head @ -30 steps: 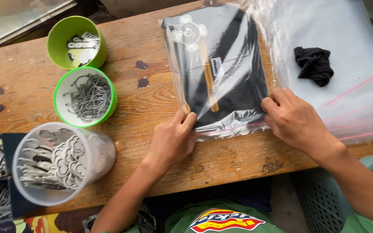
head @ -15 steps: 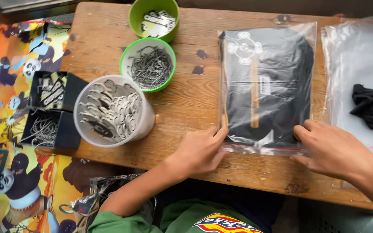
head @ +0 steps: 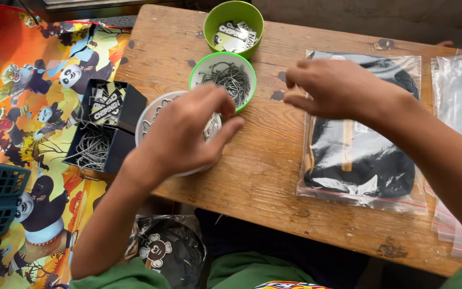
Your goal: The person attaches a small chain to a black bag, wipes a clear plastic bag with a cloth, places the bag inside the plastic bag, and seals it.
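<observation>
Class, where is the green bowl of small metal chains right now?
In the head view, the green bowl of chains sits on the wooden table, between another green bowl and the left hand.

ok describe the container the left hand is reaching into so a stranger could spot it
On the wooden table, three round containers run along its left side. The left hand covers the nearest, the clear plastic tub of metal pieces. The other two are green bowls; this one is see-through.

Our left hand (head: 180, 134) has left the clear plastic bag of black cloth (head: 360, 131) and now covers the white round tub of metal clips (head: 153, 109). Our right hand (head: 338, 88) has lifted off it too.
</observation>
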